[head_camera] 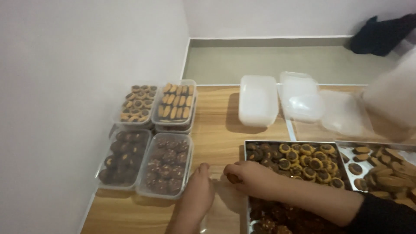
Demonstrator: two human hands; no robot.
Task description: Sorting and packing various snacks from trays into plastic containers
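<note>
At the near edge of the counter (221, 125), a cookie (233, 178) is pinched in the right hand's (247, 175) fingers and could be crumbled if squeezed, while the left hand (197, 195) rests flat, fingers together.

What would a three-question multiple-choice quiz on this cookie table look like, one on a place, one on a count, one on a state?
1. Where do the filled clear containers stand?
A. By the wall, left of both hands
B. On the grey floor
C. Inside the metal tray

2. How many filled clear containers show from above?
A. Two
B. Four
C. Seven

3. What is the right hand doing?
A. Lying flat and open
B. Pinching a dark cookie in its fingertips
C. Lifting a white lid

Answers
1. A: they sit in a block on the wooden table beside the white wall.
2. B: two in the back row, two in front; at least one more may sit beneath the back pair.
3. B: its fingers close round a cookie at the metal tray's left edge, while the left hand rests on the table, holding nothing visible.
</note>
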